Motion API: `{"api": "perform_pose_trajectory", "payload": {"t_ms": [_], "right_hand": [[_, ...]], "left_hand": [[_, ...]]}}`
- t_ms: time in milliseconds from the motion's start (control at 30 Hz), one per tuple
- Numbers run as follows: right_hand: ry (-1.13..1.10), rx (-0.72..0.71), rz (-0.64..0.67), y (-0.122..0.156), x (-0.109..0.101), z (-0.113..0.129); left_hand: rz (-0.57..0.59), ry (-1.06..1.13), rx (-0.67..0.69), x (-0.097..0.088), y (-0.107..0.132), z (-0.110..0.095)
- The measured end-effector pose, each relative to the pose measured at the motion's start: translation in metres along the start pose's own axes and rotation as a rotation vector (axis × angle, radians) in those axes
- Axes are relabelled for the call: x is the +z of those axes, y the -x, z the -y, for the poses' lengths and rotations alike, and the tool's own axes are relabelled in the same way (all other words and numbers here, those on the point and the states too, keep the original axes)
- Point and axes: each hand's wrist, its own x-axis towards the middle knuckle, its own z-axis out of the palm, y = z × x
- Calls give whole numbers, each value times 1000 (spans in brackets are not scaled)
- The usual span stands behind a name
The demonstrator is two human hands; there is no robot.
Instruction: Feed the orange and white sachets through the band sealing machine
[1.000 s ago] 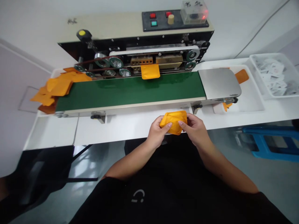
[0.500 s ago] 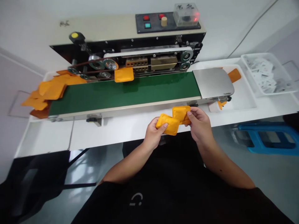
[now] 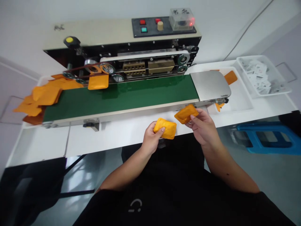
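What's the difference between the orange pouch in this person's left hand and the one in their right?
The left-hand pouch is held nearly level in the left hand, while the right-hand pouch tilts, pinched at one end by the right hand. The right-hand pouch is also nearer the green conveyor belt than the left-hand pouch. Both are puffy, orange and roughly rectangular.

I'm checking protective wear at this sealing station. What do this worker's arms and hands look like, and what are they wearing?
The left hand and right hand are bare, without gloves, and no watch shows. The forearms are bare below the short sleeves of a black top, which has a small pale logo. The right forearm has a small dark mark.
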Motion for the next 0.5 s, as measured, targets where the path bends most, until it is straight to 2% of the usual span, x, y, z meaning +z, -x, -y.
{"api": "perform_pose_trajectory", "payload": {"t_ms": [200,500], "right_hand": [[-170,21,-5,-3,-7,9],[-125,91,66,-5,-13,21]], "left_hand": [[12,9,-37,-3,1,1],[7,12,-57,-6,2,5]]}}
